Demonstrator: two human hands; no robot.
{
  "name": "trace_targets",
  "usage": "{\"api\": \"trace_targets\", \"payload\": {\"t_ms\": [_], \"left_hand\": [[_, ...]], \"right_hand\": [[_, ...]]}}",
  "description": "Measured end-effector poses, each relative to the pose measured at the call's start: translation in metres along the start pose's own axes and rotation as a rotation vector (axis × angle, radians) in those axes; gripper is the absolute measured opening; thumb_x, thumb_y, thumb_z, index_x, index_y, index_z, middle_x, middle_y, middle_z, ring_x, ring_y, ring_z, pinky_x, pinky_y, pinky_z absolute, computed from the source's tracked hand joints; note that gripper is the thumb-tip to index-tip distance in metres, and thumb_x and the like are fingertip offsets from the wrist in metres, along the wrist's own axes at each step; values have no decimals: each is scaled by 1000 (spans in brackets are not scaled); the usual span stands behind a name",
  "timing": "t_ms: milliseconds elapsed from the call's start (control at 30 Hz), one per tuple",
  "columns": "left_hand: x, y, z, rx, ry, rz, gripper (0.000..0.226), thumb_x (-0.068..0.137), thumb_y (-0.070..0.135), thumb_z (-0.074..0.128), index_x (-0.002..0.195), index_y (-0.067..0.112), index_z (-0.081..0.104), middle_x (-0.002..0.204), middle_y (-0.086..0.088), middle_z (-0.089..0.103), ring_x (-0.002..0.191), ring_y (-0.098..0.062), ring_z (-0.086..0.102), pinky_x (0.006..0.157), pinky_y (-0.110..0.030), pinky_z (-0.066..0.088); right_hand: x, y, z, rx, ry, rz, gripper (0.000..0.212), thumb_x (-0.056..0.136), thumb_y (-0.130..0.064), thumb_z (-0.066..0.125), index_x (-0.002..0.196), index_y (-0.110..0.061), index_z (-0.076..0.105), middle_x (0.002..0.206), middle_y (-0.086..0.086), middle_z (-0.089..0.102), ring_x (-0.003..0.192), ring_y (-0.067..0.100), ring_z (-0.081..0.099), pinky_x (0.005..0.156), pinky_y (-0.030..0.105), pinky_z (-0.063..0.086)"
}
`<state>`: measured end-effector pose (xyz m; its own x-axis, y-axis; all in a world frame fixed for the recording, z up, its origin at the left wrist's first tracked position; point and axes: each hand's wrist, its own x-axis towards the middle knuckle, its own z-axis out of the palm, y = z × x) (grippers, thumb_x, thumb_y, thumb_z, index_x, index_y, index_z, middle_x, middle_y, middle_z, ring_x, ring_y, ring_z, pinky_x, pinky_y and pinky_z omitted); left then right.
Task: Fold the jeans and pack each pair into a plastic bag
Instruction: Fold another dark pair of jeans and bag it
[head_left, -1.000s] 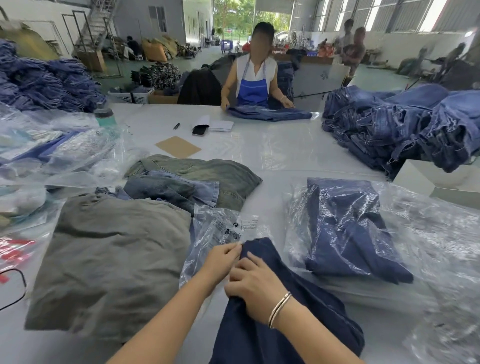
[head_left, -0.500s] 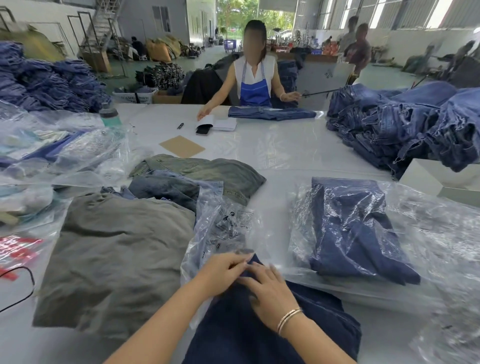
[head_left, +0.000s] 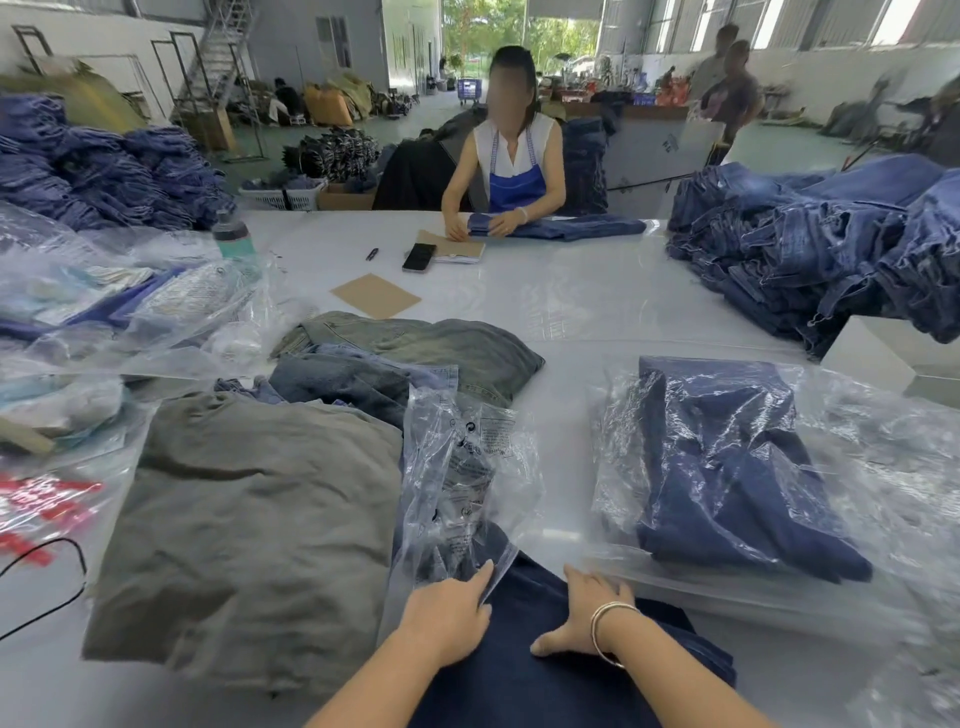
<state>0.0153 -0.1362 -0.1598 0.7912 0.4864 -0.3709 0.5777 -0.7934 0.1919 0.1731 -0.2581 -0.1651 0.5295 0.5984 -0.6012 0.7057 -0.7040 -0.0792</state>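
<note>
At the near edge of the counter (head_left: 571, 312), I see folded dark jeans (head_left: 524, 670) lying partly inside a clear plastic bag (head_left: 457, 478). My left hand (head_left: 447, 613) has its fingers curled on the bag's open edge, apparently pinching it. My right hand (head_left: 587, 613) lies flat on the jeans, fingers spread. A bagged pair (head_left: 727, 467) sits toward the right edge.

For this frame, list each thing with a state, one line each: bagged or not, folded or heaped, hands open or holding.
Dark jeans: folded, far end inside the bag mouth.
Plastic bag: mouth open, mostly unfilled.
Left hand: grips the bag's edge.
Right hand: open, flat on the jeans.
Bagged jeans: folded, inside plastic.
Grey garment: folded, unbagged.
Denim pile: heaped, unbagged.
</note>
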Motion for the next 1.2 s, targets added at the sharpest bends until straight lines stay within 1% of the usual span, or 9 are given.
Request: {"api": "trace_targets", "payload": {"t_ms": [133,367,533,667,767,833,1000,1133,1200], "left_hand": [[6,5,-1,-39,44,55,55,99,27,29,152,37,14,127,-6,51,114,-31,53,90,-40,43],[4,5,-8,-285,362,326,62,89,4,37,141,37,45,104,2,46,98,-21,48,91,-31,42],[-11,-12,-25,-331,627,483,76,74,-12,42,136,30,53,96,2,50,84,-15,49,81,-23,44],[-16,-26,-37,-394,767,367,67,73,-20,51,132,13,57,96,-2,53,87,-15,50,86,-26,44],[-14,-28,-50,-393,852,211,41,75,-13,64,107,12,72,87,-2,55,81,-19,55,76,-35,48],[-11,-31,-58,-381,847,74,25,77,-5,68,95,12,73,86,-4,58,81,-27,59,73,-42,50],[-9,-40,-67,-276,701,-16,20,81,11,70,100,9,64,93,-9,61,87,-32,60,74,-44,51],[-19,-39,-58,-184,653,0,15,83,23,69,78,10,63,63,-4,63,53,-29,62,44,-33,49],[-19,-45,-49,-214,673,15,23,90,30,56,78,12,62,63,-2,63,54,-27,62,45,-32,47]], "right_hand": [[5,-1,-8,24,-124,-34,92,54,-68,73,127,-19,47,130,1,55,119,22,52,99,33,39],[-12,10,-25,644,-259,-253,32,69,-25,77,99,-22,68,93,-5,69,86,13,67,72,20,53],[-23,43,-37,1196,-244,-302,45,56,-11,74,100,-5,69,97,13,72,85,25,69,74,31,55],[-31,65,-47,1486,-206,-375,51,47,-9,79,97,-1,71,97,22,70,84,32,68,74,38,56],[-40,67,-55,1559,-207,-438,46,52,-7,75,98,0,71,100,24,68,87,34,68,77,40,56],[-45,67,-56,1590,-188,-449,41,59,-2,67,100,2,69,100,24,68,86,33,68,75,39,56],[-53,70,-50,1721,-147,-456,34,60,2,58,91,2,72,93,24,69,78,33,69,67,38,57],[-57,72,-42,1837,-136,-439,31,62,-1,53,84,1,75,84,22,71,70,32,70,59,36,57],[-60,71,-37,1881,-125,-419,30,62,-2,53,80,0,76,79,21,71,67,31,70,56,34,57]]}}
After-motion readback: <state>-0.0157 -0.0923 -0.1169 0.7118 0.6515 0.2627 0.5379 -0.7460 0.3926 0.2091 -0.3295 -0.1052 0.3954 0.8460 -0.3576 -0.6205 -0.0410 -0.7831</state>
